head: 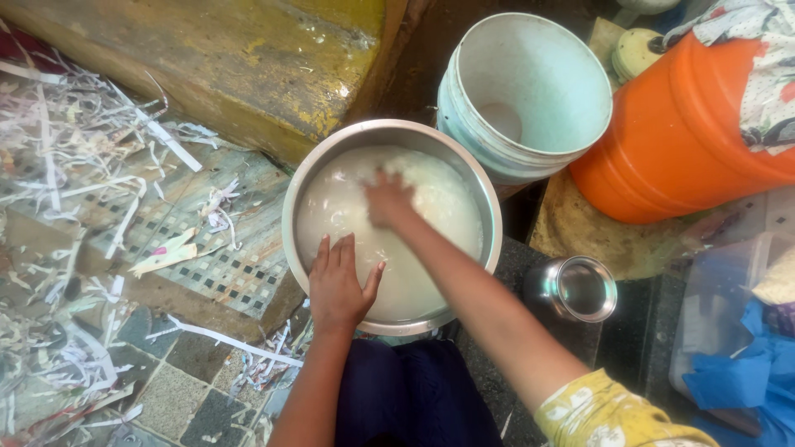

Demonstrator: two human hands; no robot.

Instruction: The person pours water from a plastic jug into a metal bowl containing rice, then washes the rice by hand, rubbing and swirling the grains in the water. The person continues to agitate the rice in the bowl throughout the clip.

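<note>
Hands: left (338, 285) spread, right (387, 201) sunk in steel bowl (291, 211) of milky water (431, 207)

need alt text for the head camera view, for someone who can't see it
A person's right hand is plunged into milky white liquid in a round steel bowl, while the left hand rests flat at its near rim. A pale blue plastic bucket and shredded paper strips lie around it.
</note>
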